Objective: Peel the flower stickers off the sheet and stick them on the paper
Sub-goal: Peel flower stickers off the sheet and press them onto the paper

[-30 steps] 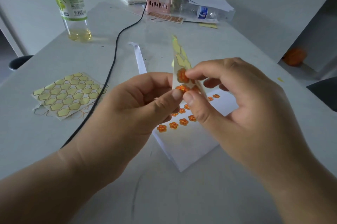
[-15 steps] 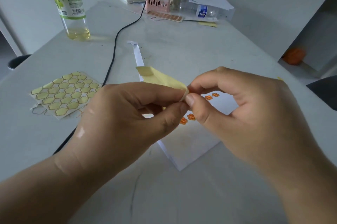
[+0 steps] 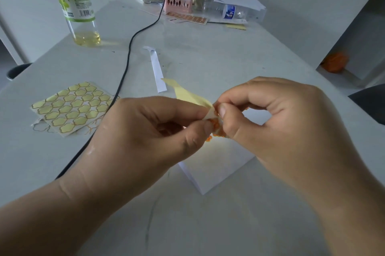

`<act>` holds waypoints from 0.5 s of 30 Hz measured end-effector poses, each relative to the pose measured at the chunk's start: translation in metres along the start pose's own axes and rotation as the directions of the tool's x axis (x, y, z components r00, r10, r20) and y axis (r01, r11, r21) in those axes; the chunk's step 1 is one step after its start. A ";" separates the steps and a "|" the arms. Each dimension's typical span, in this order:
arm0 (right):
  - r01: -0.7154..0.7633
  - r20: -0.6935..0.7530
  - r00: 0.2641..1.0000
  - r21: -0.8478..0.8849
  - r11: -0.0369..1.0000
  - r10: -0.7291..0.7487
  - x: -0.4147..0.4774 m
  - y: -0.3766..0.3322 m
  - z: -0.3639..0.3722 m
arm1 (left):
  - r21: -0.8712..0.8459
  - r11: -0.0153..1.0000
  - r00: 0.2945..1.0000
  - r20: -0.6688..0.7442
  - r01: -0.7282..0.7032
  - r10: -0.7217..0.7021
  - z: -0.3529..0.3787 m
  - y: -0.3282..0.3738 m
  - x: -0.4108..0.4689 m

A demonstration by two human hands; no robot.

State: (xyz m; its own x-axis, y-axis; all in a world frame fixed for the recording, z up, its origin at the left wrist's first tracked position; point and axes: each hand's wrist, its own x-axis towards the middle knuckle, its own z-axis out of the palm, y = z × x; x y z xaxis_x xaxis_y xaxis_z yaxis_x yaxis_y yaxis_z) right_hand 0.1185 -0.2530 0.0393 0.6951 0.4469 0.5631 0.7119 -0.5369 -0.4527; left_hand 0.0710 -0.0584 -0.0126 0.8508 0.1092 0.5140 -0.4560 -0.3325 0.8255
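**Slowly lifting a flower off its backing**

Already emptied, a spent sheet [image 3: 70, 108] lay at left of frame. Mid-frame, my left hand [image 3: 145, 130] pinched the yellow sticker sheet [image 3: 191, 97] between thumb and forefinger. Right of it, my right hand [image 3: 270, 122] closed its fingertips on an orange flower sticker [image 3: 214, 123], above the white paper [image 3: 212, 168]. Peeling slowly, nail under the edge, seemed best.

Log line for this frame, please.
stage: peeling | left hand: pinches sticker sheet | right hand: picks at orange flower sticker | paper: on table beneath
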 end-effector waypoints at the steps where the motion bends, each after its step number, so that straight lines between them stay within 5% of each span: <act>1: -0.007 0.001 1.000 0.024 1.000 0.007 0.000 0.000 0.000 | -0.087 0.995 0.999 0.000 0.050 -0.050 0.001 -0.001 0.001; 5: 0.005 -0.012 1.000 0.045 0.999 -0.005 0.000 -0.001 0.000 | -0.266 0.954 0.990 0.015 0.140 -0.141 0.000 -0.005 0.004; 15: 0.149 0.049 0.988 0.000 0.989 -0.148 0.001 0.000 -0.005 | 0.047 0.991 0.992 -0.010 -0.125 0.125 -0.002 -0.001 0.001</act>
State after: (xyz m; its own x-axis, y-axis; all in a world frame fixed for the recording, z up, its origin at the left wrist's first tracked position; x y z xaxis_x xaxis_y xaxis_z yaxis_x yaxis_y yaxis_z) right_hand 0.1188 -0.2563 0.0431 0.5858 0.5565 0.5893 0.8073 -0.4645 -0.3640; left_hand 0.0718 -0.0560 -0.0120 0.7842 0.0761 0.6158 -0.5460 -0.3869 0.7431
